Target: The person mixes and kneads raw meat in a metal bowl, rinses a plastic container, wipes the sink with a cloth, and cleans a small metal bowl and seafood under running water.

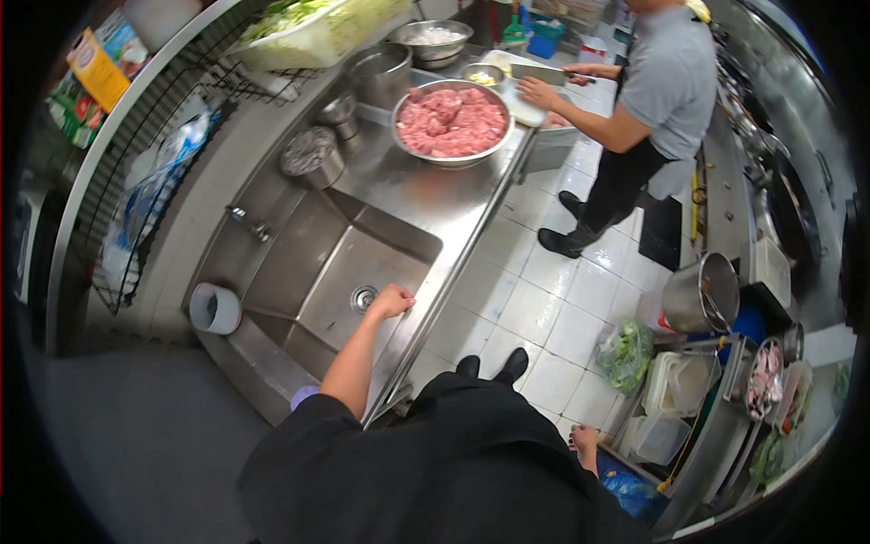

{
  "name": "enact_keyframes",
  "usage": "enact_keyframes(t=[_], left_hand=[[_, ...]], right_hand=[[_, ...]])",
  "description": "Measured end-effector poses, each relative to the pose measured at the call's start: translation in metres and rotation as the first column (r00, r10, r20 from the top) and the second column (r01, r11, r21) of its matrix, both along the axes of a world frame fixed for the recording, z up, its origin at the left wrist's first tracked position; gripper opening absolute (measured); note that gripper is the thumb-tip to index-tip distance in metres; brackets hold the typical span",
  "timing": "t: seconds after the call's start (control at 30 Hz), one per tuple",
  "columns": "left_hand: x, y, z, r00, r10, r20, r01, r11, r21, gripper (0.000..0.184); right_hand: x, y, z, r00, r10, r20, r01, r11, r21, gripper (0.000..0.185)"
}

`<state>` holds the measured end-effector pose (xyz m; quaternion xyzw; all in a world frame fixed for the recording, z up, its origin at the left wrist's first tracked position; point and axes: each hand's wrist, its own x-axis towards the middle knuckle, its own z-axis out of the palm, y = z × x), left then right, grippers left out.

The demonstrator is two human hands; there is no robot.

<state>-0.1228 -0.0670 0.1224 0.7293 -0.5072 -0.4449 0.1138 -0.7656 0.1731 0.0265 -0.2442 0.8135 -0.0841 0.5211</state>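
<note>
Over the front edge of a steel sink [326,272], my left hand [392,302] is held closed; whatever its fingers might hold is hidden. My right hand [583,439] hangs low at my right side near a blue plastic bag [634,492], its fingers curled and too small to read clearly. Beyond the sink, a steel bowl of raw pink meat [451,122] rests on the steel counter [435,195]. A tap [249,224] is mounted at the sink's back wall.
A co-worker [666,82] stands at the counter's far end with a knife [544,72] over a white board. A large pot [700,292], bagged greens [625,355] and plastic containers [680,385] are at the right. Wire shelves [149,199] line the left.
</note>
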Motion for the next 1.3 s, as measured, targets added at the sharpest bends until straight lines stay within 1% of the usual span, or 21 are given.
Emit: enact_keyframes(t=[0.07,0.1,0.13,0.2,0.27,0.37,0.5,0.57,0.67,0.77,0.87,0.9,1.0,1.07,1.1,1.13,1.17,1.2,1.23,1.27,1.3], left_hand=[[-0.005,0.001,0.010,0.998,0.049,-0.031,-0.048,0.998,0.027,0.023],[-0.004,0.000,0.009,0.997,0.063,-0.032,-0.063,0.998,0.025,0.023],[-0.003,0.000,0.004,0.999,0.043,-0.017,-0.043,0.999,0.016,0.023],[-0.003,-0.002,-0.003,1.000,0.030,-0.002,-0.030,1.000,0.004,0.023],[0.000,-0.003,-0.010,1.000,0.005,0.026,-0.006,1.000,0.003,0.023],[-0.002,-0.003,-0.004,0.999,0.036,0.015,-0.036,0.999,0.027,0.023],[-0.005,-0.004,0.001,0.999,0.018,0.045,-0.020,0.999,0.031,0.024],[-0.002,-0.004,-0.006,0.990,-0.054,0.132,0.058,0.998,-0.026,0.025],[-0.007,-0.007,0.010,0.990,-0.068,0.126,0.065,0.998,0.026,0.024],[-0.008,-0.005,0.012,0.987,-0.078,0.141,0.076,0.997,0.017,0.025],[-0.007,-0.005,0.008,0.985,-0.085,0.148,0.084,0.996,0.008,0.026],[-0.006,-0.004,0.008,0.989,-0.078,0.124,0.078,0.997,0.001,0.026],[-0.003,-0.001,0.005,0.995,-0.043,0.091,0.042,0.999,0.012,0.027],[-0.001,0.003,-0.002,0.997,-0.011,0.072,0.011,1.000,-0.002,0.025],[-0.001,0.007,-0.006,0.998,0.021,0.051,-0.020,0.999,-0.030,0.027],[-0.006,0.004,-0.004,0.998,0.030,0.047,-0.029,0.999,-0.034,0.027],[-0.009,0.008,-0.003,0.998,0.049,0.041,-0.045,0.995,-0.084,0.028],[-0.010,0.018,0.000,0.995,0.089,0.039,-0.083,0.988,-0.131,0.029],[-0.014,0.021,0.004,0.995,0.101,0.019,-0.097,0.983,-0.152,0.030],[-0.014,0.026,-0.009,0.986,0.165,0.016,-0.159,0.969,-0.187,0.029],[-0.020,0.032,-0.005,0.975,0.221,-0.004,-0.218,0.957,-0.190,0.028]], right_hand=[[0.001,-0.006,0.003,0.999,0.038,-0.006,-0.038,0.999,0.010,0.023],[0.001,-0.007,0.003,0.997,0.072,-0.013,-0.072,0.997,0.007,0.026],[-0.001,-0.006,0.003,0.995,0.101,-0.020,-0.101,0.995,0.004,0.031],[-0.001,-0.008,0.005,0.990,0.135,-0.036,-0.136,0.990,-0.039,0.031],[0.012,-0.017,0.029,0.978,0.197,-0.064,-0.199,0.979,-0.037,0.030],[0.013,-0.026,0.037,0.963,0.258,-0.076,-0.261,0.965,-0.036,0.031],[0.012,-0.032,0.044,0.964,0.249,-0.088,-0.256,0.964,-0.078,0.031],[0.009,-0.033,0.042,0.963,0.256,-0.090,-0.261,0.964,-0.051,0.031],[-0.005,-0.028,0.017,0.978,0.199,-0.060,-0.204,0.976,-0.081,0.032],[-0.010,-0.027,0.002,0.989,0.143,-0.026,-0.144,0.988,-0.052,0.034],[-0.007,-0.029,-0.003,0.995,0.100,0.007,-0.100,0.994,-0.042,0.034],[-0.005,-0.031,-0.001,0.996,0.093,0.005,-0.093,0.995,-0.042,0.034],[0.003,-0.034,0.003,0.993,0.118,-0.012,-0.118,0.993,-0.027,0.033],[0.002,-0.041,0.002,0.983,0.184,-0.014,-0.184,0.983,0.001,0.033],[0.001,-0.046,0.006,0.982,0.186,-0.018,-0.186,0.983,-0.002,0.033],[0.003,-0.055,0.016,0.955,0.291,-0.050,-0.290,0.957,0.027,0.032],[0.003,-0.069,0.028,0.909,0.408,-0.079,-0.404,0.913,0.061,0.031],[-0.003,-0.082,0.029,0.889,0.451,-0.080,-0.447,0.892,0.062,0.031],[-0.012,-0.093,0.026,0.827,0.555,-0.093,-0.553,0.832,0.045,0.031],[-0.016,-0.105,0.031,0.746,0.657,-0.107,-0.658,0.752,0.030,0.030],[-0.036,-0.111,0.003,0.693,0.713,-0.105,-0.714,0.699,0.034,0.030]])
